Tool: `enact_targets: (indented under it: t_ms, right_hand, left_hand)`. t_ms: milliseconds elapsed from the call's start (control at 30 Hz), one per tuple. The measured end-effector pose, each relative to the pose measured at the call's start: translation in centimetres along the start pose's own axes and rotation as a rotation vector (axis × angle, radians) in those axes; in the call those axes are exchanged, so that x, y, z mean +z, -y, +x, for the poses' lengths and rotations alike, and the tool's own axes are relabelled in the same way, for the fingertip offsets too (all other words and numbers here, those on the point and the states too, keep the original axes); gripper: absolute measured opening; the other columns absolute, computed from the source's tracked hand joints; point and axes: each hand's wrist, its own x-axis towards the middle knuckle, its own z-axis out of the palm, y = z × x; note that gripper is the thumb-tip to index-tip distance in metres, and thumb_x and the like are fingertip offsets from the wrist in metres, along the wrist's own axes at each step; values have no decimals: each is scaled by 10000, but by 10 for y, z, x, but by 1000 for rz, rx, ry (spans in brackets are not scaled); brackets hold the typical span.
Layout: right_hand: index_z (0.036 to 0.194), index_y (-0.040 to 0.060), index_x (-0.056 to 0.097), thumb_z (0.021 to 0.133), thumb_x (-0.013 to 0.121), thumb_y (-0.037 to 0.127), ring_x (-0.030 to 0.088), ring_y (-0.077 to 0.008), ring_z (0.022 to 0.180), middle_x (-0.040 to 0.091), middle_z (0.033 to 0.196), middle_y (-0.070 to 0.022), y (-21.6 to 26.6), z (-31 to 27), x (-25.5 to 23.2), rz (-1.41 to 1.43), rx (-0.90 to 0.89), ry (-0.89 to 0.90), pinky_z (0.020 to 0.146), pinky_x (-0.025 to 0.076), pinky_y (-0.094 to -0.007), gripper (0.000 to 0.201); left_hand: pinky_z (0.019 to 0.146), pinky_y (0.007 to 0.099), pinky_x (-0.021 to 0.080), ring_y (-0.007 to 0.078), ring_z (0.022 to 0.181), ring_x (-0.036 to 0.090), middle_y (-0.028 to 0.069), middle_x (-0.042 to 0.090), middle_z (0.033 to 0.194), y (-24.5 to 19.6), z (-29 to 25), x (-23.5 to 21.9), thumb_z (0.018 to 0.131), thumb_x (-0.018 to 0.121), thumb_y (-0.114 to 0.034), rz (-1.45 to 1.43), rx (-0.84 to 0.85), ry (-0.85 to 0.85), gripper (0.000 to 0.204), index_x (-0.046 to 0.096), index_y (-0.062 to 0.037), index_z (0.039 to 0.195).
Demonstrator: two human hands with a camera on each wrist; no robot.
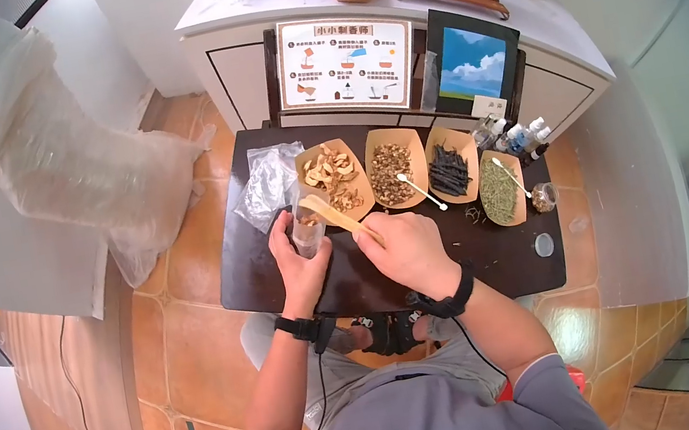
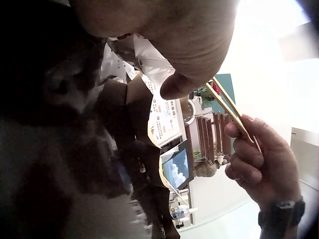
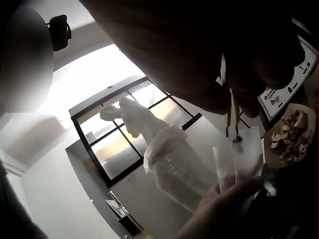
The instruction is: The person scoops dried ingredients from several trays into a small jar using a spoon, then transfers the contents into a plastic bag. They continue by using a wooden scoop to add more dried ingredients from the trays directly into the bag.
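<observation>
My left hand (image 1: 302,267) holds a clear plastic tube (image 1: 309,237) upright over the near left of the dark table, with some brown bits inside it. In my right hand (image 1: 413,254) are light wooden tongs (image 1: 343,220), gripped near their joined end and slanting left to the mouth of the tube. Seen from the right wrist, the tong tips (image 3: 232,133) hang right at the tube's rim, with a small dark piece at one tip. Just behind the tube stands a paper tray (image 1: 364,177) of pale dried slices.
Further right stand paper trays of brown chopped bits (image 1: 392,166), black sticks (image 1: 450,170) and green dried herb (image 1: 500,193), two with white spoons. A plastic bag (image 1: 268,182) lies left. Small bottles (image 1: 523,135), a filled jar (image 1: 544,198) and an instruction board (image 1: 347,64) edge the table.
</observation>
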Motion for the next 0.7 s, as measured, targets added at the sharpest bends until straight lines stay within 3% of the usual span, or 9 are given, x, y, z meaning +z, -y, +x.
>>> enact_targets:
  t_ms: [100, 133, 267, 333, 467, 700]
  right_hand:
    - [968, 130, 772, 1023, 682, 312, 726, -387, 731, 714, 742, -144, -6, 0, -6, 64, -9, -87, 649, 558, -490, 210]
    - [863, 88, 689, 1033, 665, 339, 715, -404, 699, 690, 705, -166, -9, 1, -10, 102, -21, -144, 642, 555, -526, 304]
    - [853, 77, 693, 1030, 671, 340, 720, -412, 715, 699, 719, -176, -40, 5, -9, 17, 42, -166, 650, 558, -525, 317]
    - [838, 71, 701, 1026, 672, 337, 724, -415, 725, 714, 736, -174, -49, 3, -2, -82, 121, -58, 660, 567, -525, 328]
    - [851, 68, 723, 1025, 660, 332, 734, -407, 745, 734, 763, -170, -49, -2, 8, -152, 108, 77, 673, 578, -525, 323]
    - [893, 73, 729, 1028, 654, 325, 739, -399, 738, 742, 770, -171, -42, 18, 31, -155, 43, 36, 681, 586, -518, 295]
  left_hand:
    - [1229, 424, 393, 318, 1444, 487, 191, 456, 1564, -1, -1, -1, 869, 827, -155, -47, -19, -2, 865, 397, 19, 1598]
    - [1234, 443, 381, 342, 1453, 466, 199, 468, 1548, -3, -1, 0, 852, 829, -157, -73, -37, -16, 861, 410, 21, 1582]
    - [1243, 461, 364, 366, 1471, 443, 213, 467, 1545, -2, 0, 2, 847, 824, -171, -99, -63, -33, 852, 420, 23, 1571]
    - [1242, 460, 365, 365, 1469, 445, 215, 464, 1547, 3, 0, 4, 851, 822, -168, -129, -60, -38, 847, 420, 23, 1571]
    - [1241, 458, 365, 361, 1466, 448, 215, 463, 1549, -5, -2, 0, 861, 813, -155, -148, -73, -36, 838, 416, 30, 1575]
    - [1241, 448, 362, 349, 1468, 449, 215, 456, 1551, 0, 2, 1, 871, 810, -144, -149, -67, -20, 850, 396, 44, 1588]
